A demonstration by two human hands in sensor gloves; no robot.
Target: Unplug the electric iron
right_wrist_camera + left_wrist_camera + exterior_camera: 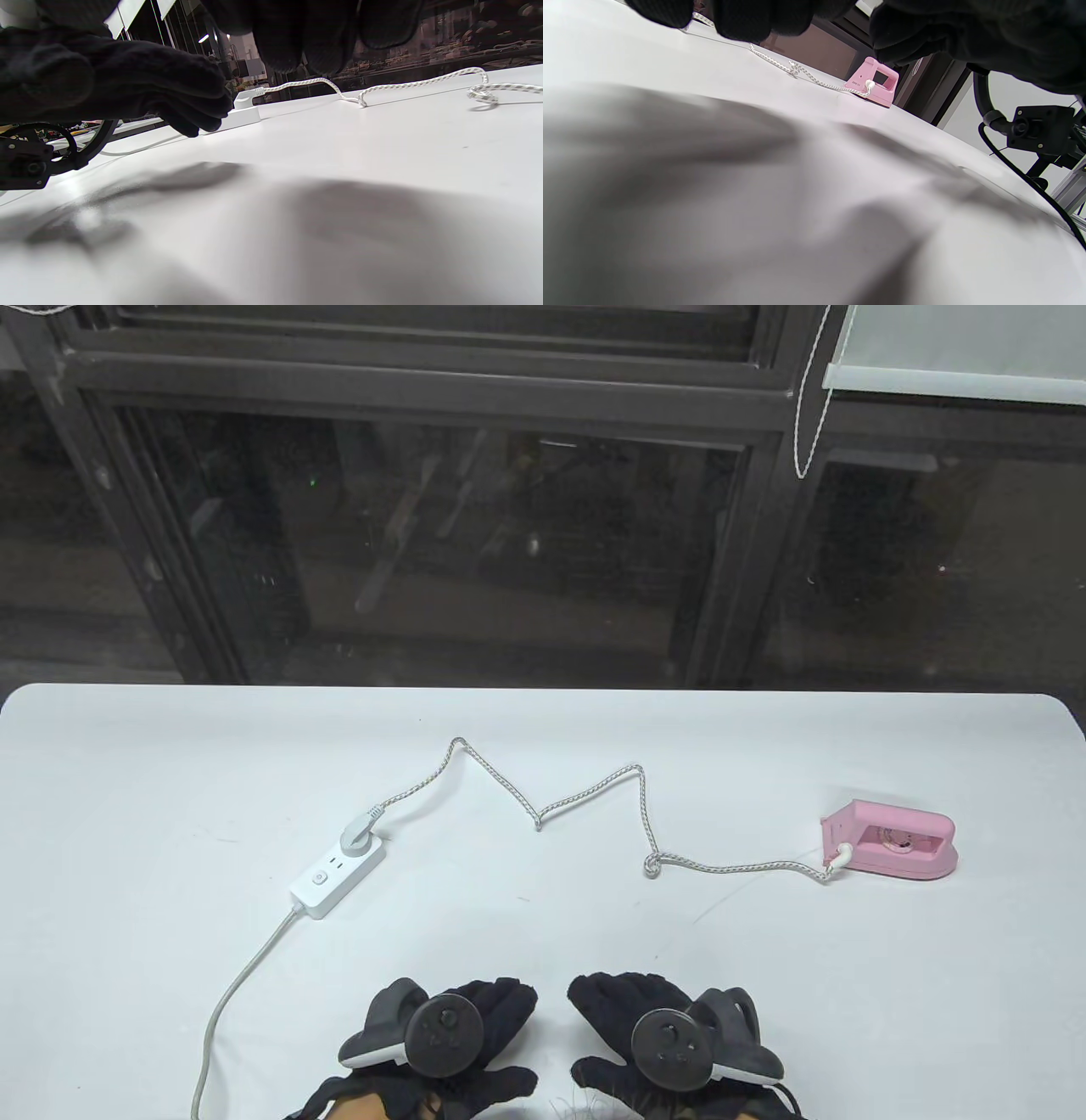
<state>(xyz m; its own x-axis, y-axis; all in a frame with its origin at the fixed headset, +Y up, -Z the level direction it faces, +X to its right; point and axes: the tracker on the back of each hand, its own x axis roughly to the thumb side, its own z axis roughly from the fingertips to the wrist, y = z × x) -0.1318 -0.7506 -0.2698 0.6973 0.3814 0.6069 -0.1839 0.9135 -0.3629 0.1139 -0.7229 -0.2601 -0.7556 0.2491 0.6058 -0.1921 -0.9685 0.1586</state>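
Note:
A small pink electric iron stands on the white table at the right; it also shows in the left wrist view. Its braided white cord zigzags left to a grey plug seated in a white power strip. The strip and plug also show in the right wrist view. My left hand and right hand are at the table's near edge, side by side, well short of the strip. Both hold nothing.
The power strip's own grey cable runs from it down to the table's front edge, left of my left hand. A dark window wall stands behind the table's far edge.

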